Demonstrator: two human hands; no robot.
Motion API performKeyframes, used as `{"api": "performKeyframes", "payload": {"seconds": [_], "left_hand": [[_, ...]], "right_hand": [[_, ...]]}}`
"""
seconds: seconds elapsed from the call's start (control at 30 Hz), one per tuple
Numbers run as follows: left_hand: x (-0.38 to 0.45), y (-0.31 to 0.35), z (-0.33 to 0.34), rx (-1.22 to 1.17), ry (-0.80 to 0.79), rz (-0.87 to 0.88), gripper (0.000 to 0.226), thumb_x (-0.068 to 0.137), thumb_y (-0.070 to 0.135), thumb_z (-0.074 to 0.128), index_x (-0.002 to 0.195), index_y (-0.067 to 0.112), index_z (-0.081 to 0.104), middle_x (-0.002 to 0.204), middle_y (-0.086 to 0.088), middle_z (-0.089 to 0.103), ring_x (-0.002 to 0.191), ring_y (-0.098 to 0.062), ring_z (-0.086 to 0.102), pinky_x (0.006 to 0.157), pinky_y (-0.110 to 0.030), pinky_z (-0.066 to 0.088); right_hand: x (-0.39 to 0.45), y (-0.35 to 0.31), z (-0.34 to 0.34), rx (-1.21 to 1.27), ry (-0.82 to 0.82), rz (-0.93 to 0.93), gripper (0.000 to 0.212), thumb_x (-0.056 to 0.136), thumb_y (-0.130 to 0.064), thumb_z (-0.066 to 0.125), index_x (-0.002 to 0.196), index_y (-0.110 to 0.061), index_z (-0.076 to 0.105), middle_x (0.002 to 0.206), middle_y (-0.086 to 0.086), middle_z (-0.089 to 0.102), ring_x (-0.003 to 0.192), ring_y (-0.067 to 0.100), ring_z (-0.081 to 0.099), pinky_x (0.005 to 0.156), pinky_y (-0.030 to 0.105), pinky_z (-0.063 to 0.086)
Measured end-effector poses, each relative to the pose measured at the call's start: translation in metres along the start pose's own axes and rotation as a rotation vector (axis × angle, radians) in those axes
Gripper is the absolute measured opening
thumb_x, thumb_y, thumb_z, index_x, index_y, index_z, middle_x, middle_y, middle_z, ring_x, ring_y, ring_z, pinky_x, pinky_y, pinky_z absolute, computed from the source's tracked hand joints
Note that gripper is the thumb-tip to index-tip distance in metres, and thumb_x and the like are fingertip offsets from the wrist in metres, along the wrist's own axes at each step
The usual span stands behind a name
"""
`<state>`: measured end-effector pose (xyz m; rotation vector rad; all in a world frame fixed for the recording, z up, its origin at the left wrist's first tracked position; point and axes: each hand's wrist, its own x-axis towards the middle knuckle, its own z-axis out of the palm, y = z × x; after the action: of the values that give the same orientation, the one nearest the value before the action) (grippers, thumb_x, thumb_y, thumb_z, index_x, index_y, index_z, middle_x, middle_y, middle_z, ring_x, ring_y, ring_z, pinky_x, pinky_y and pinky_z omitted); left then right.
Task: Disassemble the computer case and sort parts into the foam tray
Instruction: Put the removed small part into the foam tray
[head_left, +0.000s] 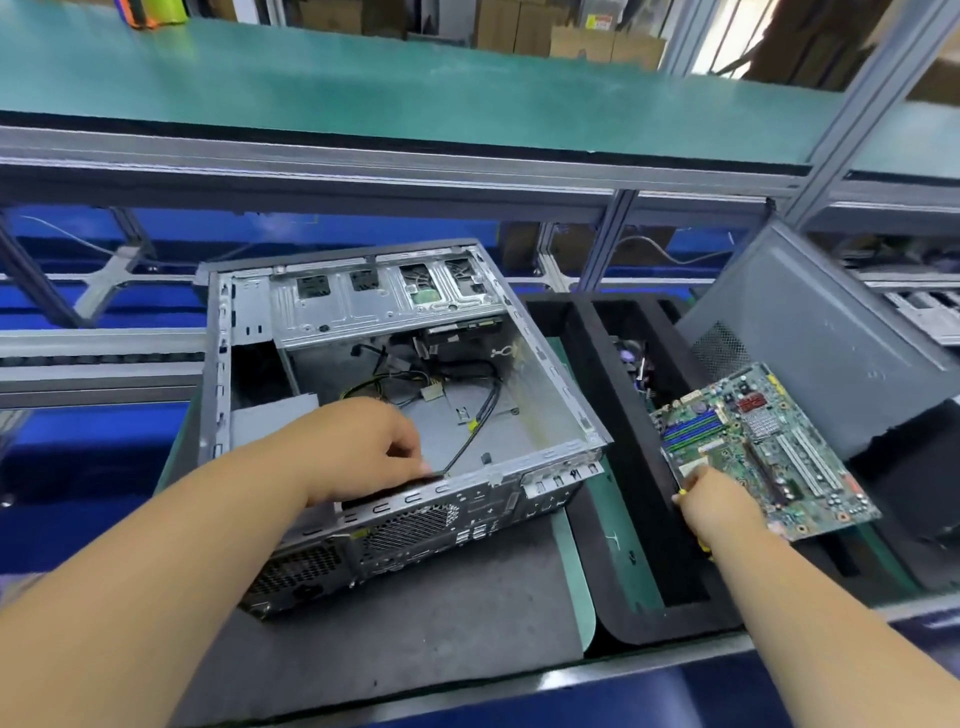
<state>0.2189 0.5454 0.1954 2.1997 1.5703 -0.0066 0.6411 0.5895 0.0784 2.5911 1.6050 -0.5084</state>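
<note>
The open grey computer case (545, 379) lies on its side on a dark mat, with loose black cables (467, 400) left inside. My left hand (363, 447) rests on the case's near rear edge, fingers curled over it. To the right, my right hand (722, 499) grips the near corner of a green motherboard (769, 447) and holds it in the air above the black foam tray (608, 415). A yellow-tipped tool pokes out of the same hand. Small parts (636, 364) lie in the tray's far compartment.
The grey side panel (821, 332) of the case leans upright at the tray's right end. A green-topped shelf (363, 98) on aluminium framing runs overhead at the back. The bench's front edge (519, 680) is close to me.
</note>
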Motion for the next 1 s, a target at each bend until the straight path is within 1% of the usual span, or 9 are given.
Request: {"api": "performKeyframes", "payload": {"seconds": [0.2,0.37,0.47,0.57,0.63,0.7,0.77,0.83,1.0], "left_hand": [[-0.002,-0.006,0.005,-0.046,-0.033,0.04,0.025,0.089,0.054,0.057,0.076,0.035,0.065,0.071,0.017,0.063,0.067,0.001,0.057,0.061,-0.021,0.042],[-0.001,-0.006,0.007,-0.085,-0.097,0.053,0.026,0.09,0.051,0.058,0.074,0.032,0.065,0.066,0.015,0.062,0.061,0.0,0.053,0.062,-0.023,0.044],[0.001,-0.006,0.005,-0.07,-0.082,0.049,0.024,0.088,0.052,0.059,0.081,0.03,0.067,0.075,0.013,0.066,0.07,-0.003,0.058,0.068,-0.026,0.05],[0.0,-0.008,0.002,-0.082,0.006,0.042,0.021,0.088,0.048,0.061,0.077,0.032,0.066,0.077,0.013,0.065,0.073,-0.004,0.058,0.068,-0.027,0.05],[-0.002,-0.009,0.0,-0.092,0.063,0.031,0.021,0.09,0.046,0.06,0.073,0.033,0.063,0.078,0.012,0.064,0.074,-0.007,0.058,0.068,-0.028,0.049],[-0.004,-0.01,-0.001,-0.096,0.118,0.012,0.023,0.09,0.045,0.06,0.07,0.034,0.06,0.08,0.011,0.064,0.077,-0.009,0.058,0.07,-0.03,0.051],[-0.007,-0.011,-0.004,-0.108,0.165,-0.006,0.025,0.091,0.045,0.059,0.07,0.032,0.06,0.081,0.009,0.064,0.076,-0.011,0.059,0.071,-0.033,0.053],[-0.01,-0.011,-0.006,-0.119,0.192,-0.021,0.023,0.091,0.045,0.059,0.075,0.03,0.065,0.08,0.008,0.065,0.075,-0.011,0.059,0.07,-0.033,0.053],[-0.02,-0.013,-0.01,-0.124,0.218,-0.068,0.022,0.091,0.045,0.059,0.078,0.029,0.066,0.081,0.009,0.064,0.077,-0.011,0.059,0.07,-0.033,0.053]], "right_hand": [[-0.004,-0.001,-0.006,0.008,-0.036,0.011,0.024,0.093,-0.029,0.065,0.105,-0.01,0.056,0.102,0.014,0.066,0.086,0.031,0.061,0.07,0.033,0.045],[-0.009,-0.006,-0.017,0.058,-0.111,0.043,0.041,0.096,-0.031,0.062,0.127,-0.005,0.056,0.113,0.017,0.065,0.1,0.033,0.061,0.082,0.036,0.048],[-0.02,-0.02,-0.033,0.158,-0.063,0.043,0.048,0.097,-0.03,0.061,0.137,-0.005,0.05,0.121,0.02,0.064,0.1,0.034,0.063,0.084,0.038,0.049],[-0.039,-0.054,-0.058,0.248,0.13,-0.12,0.039,0.096,-0.03,0.058,0.13,-0.012,0.058,0.119,0.01,0.065,0.097,0.03,0.063,0.083,0.038,0.049],[-0.056,-0.088,-0.078,0.304,0.28,-0.292,0.029,0.094,-0.03,0.059,0.121,-0.018,0.064,0.115,0.004,0.066,0.099,0.026,0.061,0.084,0.036,0.047],[-0.076,-0.127,-0.096,0.33,0.352,-0.49,0.021,0.093,-0.028,0.06,0.111,-0.022,0.067,0.105,-0.002,0.066,0.093,0.02,0.061,0.081,0.033,0.045],[-0.094,-0.163,-0.108,0.274,0.314,-0.688,0.014,0.092,-0.028,0.061,0.104,-0.025,0.068,0.098,-0.01,0.065,0.087,0.013,0.059,0.076,0.028,0.041],[-0.107,-0.191,-0.111,0.19,0.172,-0.839,0.01,0.092,-0.029,0.062,0.099,-0.027,0.069,0.093,-0.017,0.064,0.086,0.007,0.059,0.075,0.028,0.043],[-0.109,-0.229,-0.096,-0.162,-0.174,-0.984,0.01,0.092,-0.033,0.065,0.101,-0.034,0.068,0.094,-0.018,0.064,0.092,0.006,0.061,0.083,0.029,0.05]]}}
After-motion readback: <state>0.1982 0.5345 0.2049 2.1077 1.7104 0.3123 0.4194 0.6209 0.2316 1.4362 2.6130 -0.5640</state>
